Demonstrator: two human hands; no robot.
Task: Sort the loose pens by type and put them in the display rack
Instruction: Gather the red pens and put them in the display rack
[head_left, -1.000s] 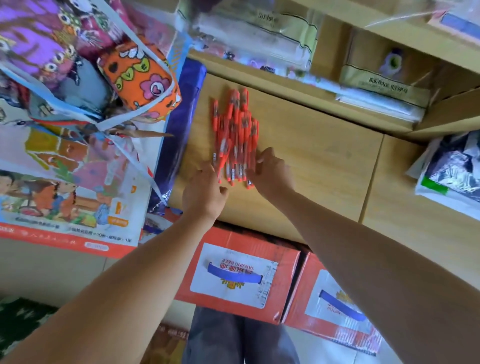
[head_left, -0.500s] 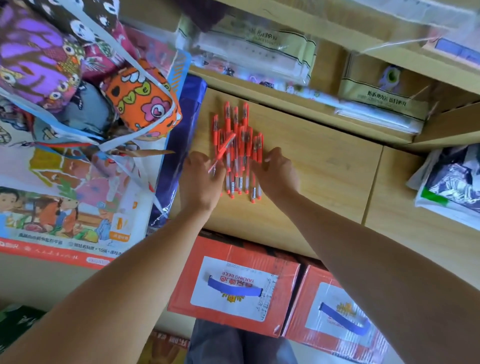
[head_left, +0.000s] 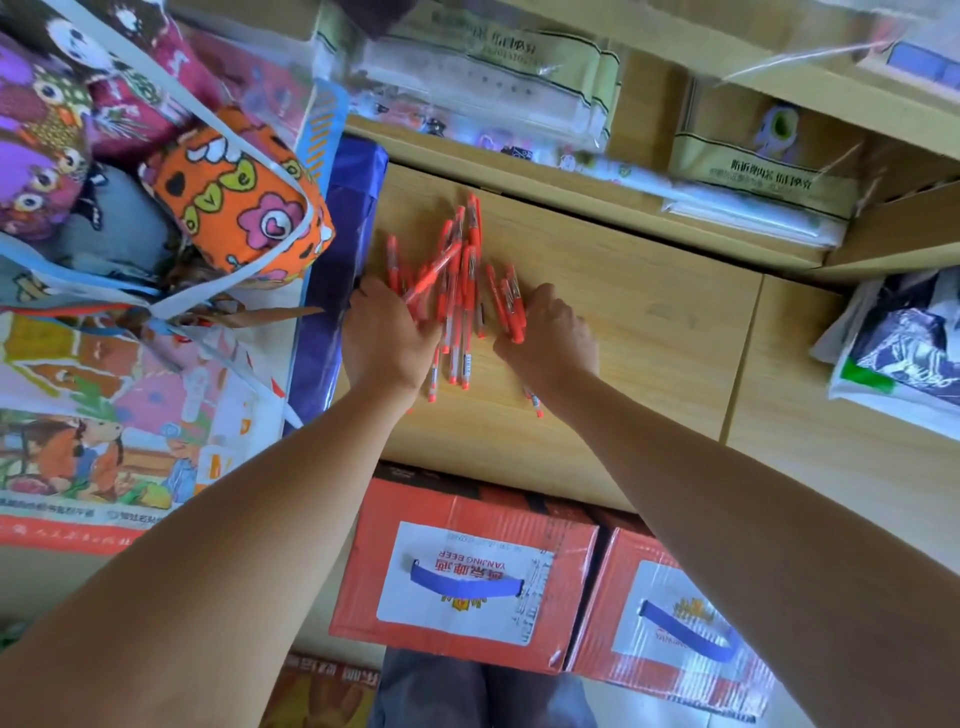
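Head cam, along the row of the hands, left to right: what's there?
Cartoon poster → blue package → left hand → red pens → right hand → bare wooden counter → plastic bag.

On the white label of the near red carton you could read "YANJING BEER" in red, upside down to you, with a row of red Chinese characters just nearer. The second red carton, to its right, carried a like label, its print too small to read. On the orange pouch, far left, the letters "o", "v", "e" sat in green hearts. The beige packets on the far shelf and the poster at the left bore Chinese print, too blurred to read.
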